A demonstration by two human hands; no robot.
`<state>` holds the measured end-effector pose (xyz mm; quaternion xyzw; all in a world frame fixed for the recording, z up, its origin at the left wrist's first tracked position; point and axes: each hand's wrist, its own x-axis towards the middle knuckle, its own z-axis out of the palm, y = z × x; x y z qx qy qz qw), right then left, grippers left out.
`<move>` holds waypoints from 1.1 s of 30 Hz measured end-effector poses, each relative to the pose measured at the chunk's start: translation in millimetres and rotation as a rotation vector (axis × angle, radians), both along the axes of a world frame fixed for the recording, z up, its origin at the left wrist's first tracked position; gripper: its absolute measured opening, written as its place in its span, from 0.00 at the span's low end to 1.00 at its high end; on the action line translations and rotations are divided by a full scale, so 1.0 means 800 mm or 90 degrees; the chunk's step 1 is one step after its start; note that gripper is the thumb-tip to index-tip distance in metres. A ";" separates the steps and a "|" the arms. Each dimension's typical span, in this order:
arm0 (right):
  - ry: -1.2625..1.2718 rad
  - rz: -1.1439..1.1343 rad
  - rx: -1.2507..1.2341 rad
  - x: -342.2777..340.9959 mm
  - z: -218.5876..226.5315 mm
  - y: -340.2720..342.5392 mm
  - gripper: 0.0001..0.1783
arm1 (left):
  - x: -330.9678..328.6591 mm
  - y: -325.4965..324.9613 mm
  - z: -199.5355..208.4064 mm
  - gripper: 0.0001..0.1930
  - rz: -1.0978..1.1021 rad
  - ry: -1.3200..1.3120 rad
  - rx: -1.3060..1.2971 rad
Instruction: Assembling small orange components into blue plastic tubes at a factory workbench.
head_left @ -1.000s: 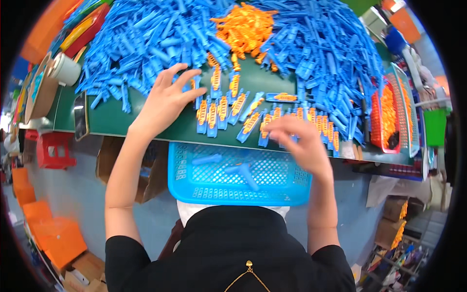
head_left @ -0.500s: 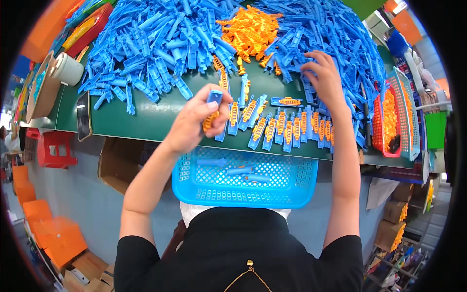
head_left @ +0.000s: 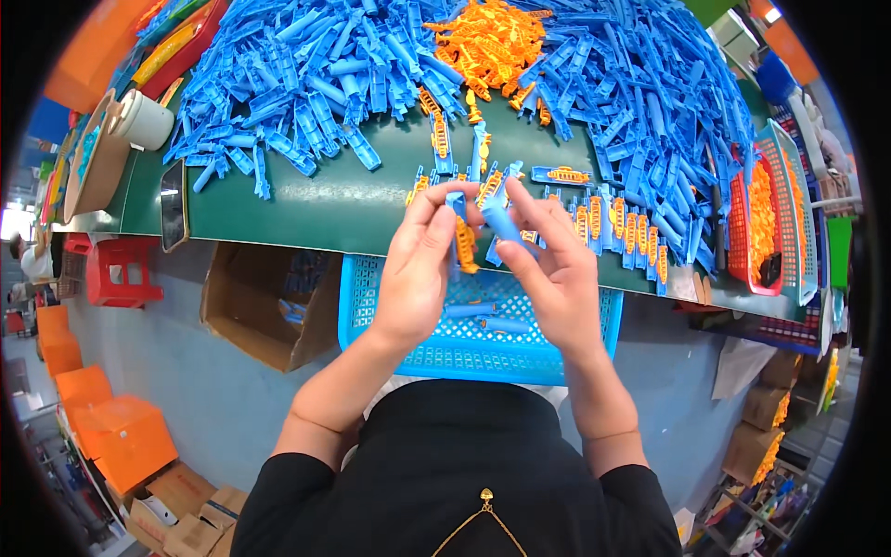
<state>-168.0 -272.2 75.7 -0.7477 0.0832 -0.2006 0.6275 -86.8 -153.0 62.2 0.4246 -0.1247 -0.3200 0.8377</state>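
Above the blue basket [head_left: 483, 364], my two hands are close together. My left hand [head_left: 413, 269] pinches a blue plastic half-shell with an orange toothed insert [head_left: 465, 247] upright between thumb and fingers. In my right hand [head_left: 557, 278] is another blue half-shell [head_left: 502, 223], tilted, its rounded back showing. The two pieces are near each other; whether they touch I cannot tell. Behind my hands, on the green table [head_left: 278, 213], stand rows of blue half-shells with orange inserts [head_left: 595, 219], partly hidden by my right hand. Blue tubular pieces [head_left: 504, 325] lie in the basket.
Heaps of blue half-shells [head_left: 316, 88] and orange inserts [head_left: 492, 46] cover the table's far side. A phone [head_left: 174, 209] and a white cup [head_left: 144, 121] are left; a red basket [head_left: 740, 227] is right. A cardboard box [head_left: 218, 311] and red stool [head_left: 121, 274] stand below.
My right hand has come back from the right-hand blue heap with a blue half-shell in it. My left hand has shifted right and down, bringing its piece beside the other.
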 end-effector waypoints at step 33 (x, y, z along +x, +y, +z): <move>-0.041 -0.103 -0.075 -0.020 -0.010 0.014 0.18 | -0.002 0.007 -0.017 0.13 0.003 0.031 -0.108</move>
